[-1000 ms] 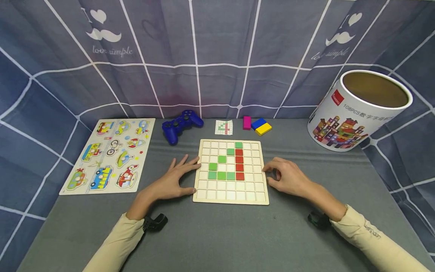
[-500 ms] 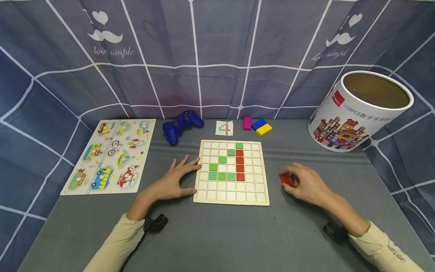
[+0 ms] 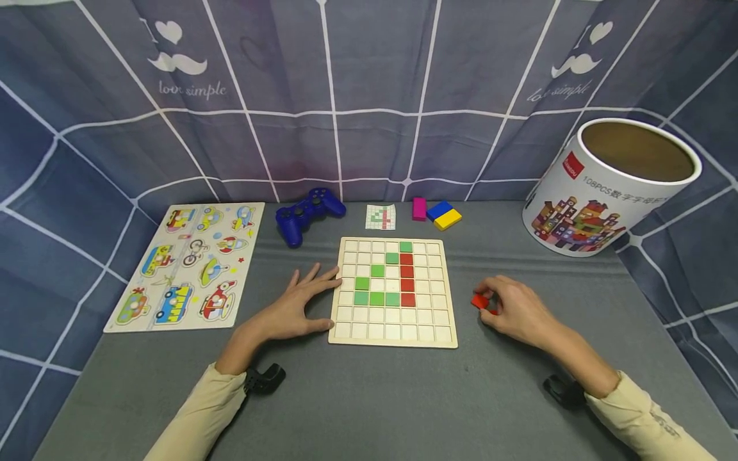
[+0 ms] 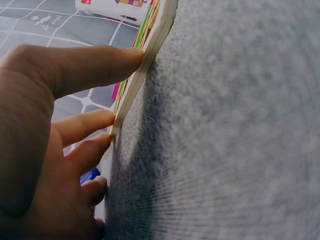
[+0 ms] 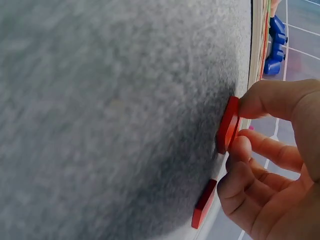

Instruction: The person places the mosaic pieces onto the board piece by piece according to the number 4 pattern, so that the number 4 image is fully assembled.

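A wooden grid board (image 3: 423, 331) lies mid-table, with green tiles (image 3: 377, 298) and a column of red tiles (image 3: 406, 272) set among its pale squares. My left hand (image 3: 291, 310) rests against the board's left side, its spread fingertips and thumb touching the edge. Right of the board, my right hand (image 3: 516, 310) pinches a red tile (image 5: 228, 125) between thumb and fingertips, down at the tabletop. A second red tile (image 5: 204, 204) lies beneath that hand, mostly hidden in the head view.
Behind the board are a small pattern card (image 3: 380, 217), a blue game controller (image 3: 308, 211), a magenta block (image 3: 419, 209), a blue block (image 3: 439, 209) and a yellow block (image 3: 447, 219). A vehicle puzzle board (image 3: 187, 266) lies left; a large white tub (image 3: 599, 205) stands back right.
My right hand has moved away from the board's right edge, out to the right, where red tiles now show at its fingertips. My left hand has stayed at the board's edge.
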`<state>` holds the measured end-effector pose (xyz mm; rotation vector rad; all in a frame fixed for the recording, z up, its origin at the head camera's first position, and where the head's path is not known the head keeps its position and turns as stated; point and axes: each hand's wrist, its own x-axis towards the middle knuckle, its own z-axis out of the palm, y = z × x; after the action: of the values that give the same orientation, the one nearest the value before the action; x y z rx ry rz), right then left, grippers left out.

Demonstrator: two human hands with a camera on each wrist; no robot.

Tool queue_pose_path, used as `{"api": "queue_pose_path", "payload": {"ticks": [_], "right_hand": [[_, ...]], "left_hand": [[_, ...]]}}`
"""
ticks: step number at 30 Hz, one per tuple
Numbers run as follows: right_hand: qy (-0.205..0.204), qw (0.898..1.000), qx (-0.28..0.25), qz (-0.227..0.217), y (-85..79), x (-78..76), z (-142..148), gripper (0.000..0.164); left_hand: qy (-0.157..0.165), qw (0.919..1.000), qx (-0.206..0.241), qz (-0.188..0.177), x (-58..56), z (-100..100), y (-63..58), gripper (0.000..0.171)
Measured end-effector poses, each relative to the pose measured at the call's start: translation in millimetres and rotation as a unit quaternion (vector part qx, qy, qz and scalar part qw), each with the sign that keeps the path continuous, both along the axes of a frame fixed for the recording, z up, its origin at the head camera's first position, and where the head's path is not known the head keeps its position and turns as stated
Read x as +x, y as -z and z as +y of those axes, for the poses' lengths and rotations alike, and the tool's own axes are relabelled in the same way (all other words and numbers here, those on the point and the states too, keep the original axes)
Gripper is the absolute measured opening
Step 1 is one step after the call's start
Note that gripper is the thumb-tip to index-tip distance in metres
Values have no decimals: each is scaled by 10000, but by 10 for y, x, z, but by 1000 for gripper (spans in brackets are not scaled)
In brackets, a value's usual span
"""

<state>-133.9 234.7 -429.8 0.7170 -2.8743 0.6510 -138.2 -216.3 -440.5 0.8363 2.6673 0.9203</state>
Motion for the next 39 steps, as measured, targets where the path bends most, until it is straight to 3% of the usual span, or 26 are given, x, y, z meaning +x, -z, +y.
{"api": "queue_pose_path", "payload": {"ticks": [10,21,27,39], "right_hand": [[-239,9994,-233,100,5,-41,-120,32],[-615,9964,-571,-148,-67,-25,-381,34],[-945,9932,-609,-315,-100,-2,-576,33],[-1614,9846,-629,-224,-44,18,-901,33]], "left_hand": [[-23,10000,14,-46,11,6,10,82],[-7,10000,13,-66,11,-3,5,81],[-6,10000,11,-59,5,-1,1,81],[5,10000,11,-11,-2,-7,13,81]]}}
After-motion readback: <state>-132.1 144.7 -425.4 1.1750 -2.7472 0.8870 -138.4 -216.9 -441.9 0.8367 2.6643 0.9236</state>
